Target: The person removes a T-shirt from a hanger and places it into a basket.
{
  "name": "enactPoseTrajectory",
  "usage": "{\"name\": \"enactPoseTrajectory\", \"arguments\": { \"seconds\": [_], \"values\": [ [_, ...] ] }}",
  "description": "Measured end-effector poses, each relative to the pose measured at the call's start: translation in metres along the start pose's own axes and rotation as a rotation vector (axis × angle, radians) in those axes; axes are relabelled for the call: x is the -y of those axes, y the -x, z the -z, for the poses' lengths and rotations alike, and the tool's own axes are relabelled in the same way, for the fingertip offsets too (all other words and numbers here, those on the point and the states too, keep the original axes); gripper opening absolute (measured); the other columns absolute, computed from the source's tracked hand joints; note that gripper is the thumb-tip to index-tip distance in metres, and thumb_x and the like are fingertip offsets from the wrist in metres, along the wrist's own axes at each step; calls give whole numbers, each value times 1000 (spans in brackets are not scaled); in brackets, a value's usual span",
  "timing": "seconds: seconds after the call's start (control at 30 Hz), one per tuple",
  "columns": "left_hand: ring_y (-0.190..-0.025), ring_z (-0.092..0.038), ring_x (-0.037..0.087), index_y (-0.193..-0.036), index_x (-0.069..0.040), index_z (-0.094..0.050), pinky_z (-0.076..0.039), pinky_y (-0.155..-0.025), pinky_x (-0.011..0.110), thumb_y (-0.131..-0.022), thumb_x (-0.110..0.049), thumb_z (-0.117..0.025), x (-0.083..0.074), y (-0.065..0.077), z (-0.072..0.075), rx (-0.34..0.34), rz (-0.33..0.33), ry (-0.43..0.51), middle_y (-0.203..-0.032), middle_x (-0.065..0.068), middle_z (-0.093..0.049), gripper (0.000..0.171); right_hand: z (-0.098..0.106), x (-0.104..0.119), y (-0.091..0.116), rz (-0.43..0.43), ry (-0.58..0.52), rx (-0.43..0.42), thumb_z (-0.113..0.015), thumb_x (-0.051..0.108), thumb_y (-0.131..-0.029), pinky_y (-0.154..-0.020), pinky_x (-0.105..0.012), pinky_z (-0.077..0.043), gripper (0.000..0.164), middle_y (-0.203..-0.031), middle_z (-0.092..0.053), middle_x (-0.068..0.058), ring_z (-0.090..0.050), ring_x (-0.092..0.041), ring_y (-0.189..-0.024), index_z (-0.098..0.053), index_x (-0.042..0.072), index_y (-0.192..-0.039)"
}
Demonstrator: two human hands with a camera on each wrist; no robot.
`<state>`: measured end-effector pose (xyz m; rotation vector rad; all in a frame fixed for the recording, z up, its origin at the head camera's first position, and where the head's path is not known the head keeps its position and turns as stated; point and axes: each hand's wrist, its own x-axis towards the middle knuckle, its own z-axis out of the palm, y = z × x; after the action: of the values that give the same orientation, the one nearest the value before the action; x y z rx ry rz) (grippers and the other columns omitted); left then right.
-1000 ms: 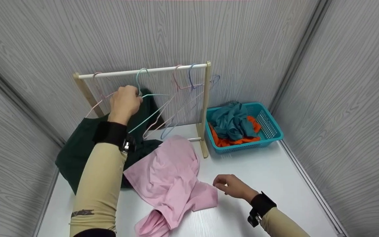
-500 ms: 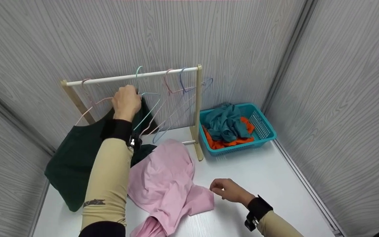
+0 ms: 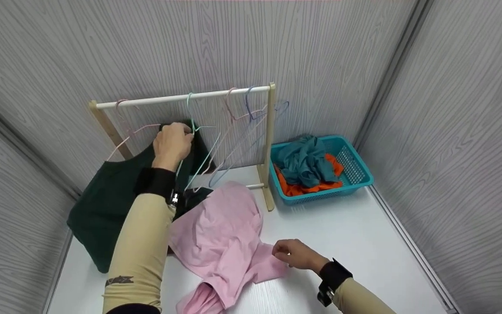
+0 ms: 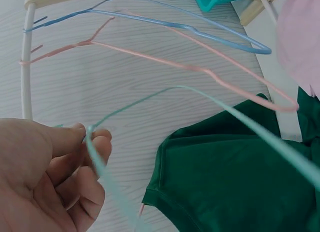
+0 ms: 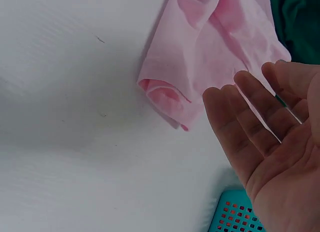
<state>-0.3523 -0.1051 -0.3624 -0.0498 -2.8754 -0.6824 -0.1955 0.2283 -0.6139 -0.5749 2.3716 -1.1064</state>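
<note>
My left hand [image 3: 172, 144] pinches a mint-green hanger [image 4: 210, 99] between thumb and fingers just below its hook. In the head view that hook overlaps the white rod [image 3: 155, 100] of the rack. Left of it, a dark green shirt [image 3: 103, 205] hangs from a pink hanger [image 3: 120, 147], partly behind my left arm. A pink shirt [image 3: 229, 222] lies crumpled on the table in front of the rack. Over its right-hand edge hovers my right hand [image 3: 296, 255], its fingers loosely bent and holding nothing, as the right wrist view also shows.
Another pink hanger [image 4: 150, 58] and a blue hanger [image 4: 145, 19] hang on the rod's right part. Right of the rack's wooden post [image 3: 270, 131] stands a turquoise basket [image 3: 364, 174] with a teal cloth [image 3: 305, 161] and an orange cloth [image 3: 333, 163]. Grey panels enclose the table.
My left hand moved slightly right with the mint-green hanger, whose hook rose over the rod and came back down to it. My right hand drifted left over the pink shirt's edge.
</note>
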Motion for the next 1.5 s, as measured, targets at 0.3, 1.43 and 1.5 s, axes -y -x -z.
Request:
{"name": "enactPoseTrajectory", "arguments": {
  "seconds": [0.3,1.43,1.5],
  "values": [
    [-94,-66,36,-114,-3,-69,-52,-78,51,-99,-18,-54,28,31,-9,-21,-72,-25,-113,19,-69,26,-12,14,-29,29,166,-96,-59,9,-93,-66,-32,-53,12,-99,-69,-11,-63,-22,-87,-66,4,-100],
    [-79,-67,17,-100,-9,-74,-52,-65,37,-91,-15,-65,121,191,-133,206,136,120,-89,3,-75,15,-133,52,-95,-141,1004,-159,-81,49,-65,-63,-39,-55,35,-99,-55,-5,-56,-29,-89,-72,16,-74],
    [-80,-68,19,-99,-9,-74,-52,-66,39,-90,-15,-65,119,192,-134,198,128,119,-87,2,-75,14,-129,51,-93,-120,980,-157,-80,42,-66,-63,-41,-55,29,-94,-56,-4,-58,-28,-86,-72,15,-73]
  ]
}}
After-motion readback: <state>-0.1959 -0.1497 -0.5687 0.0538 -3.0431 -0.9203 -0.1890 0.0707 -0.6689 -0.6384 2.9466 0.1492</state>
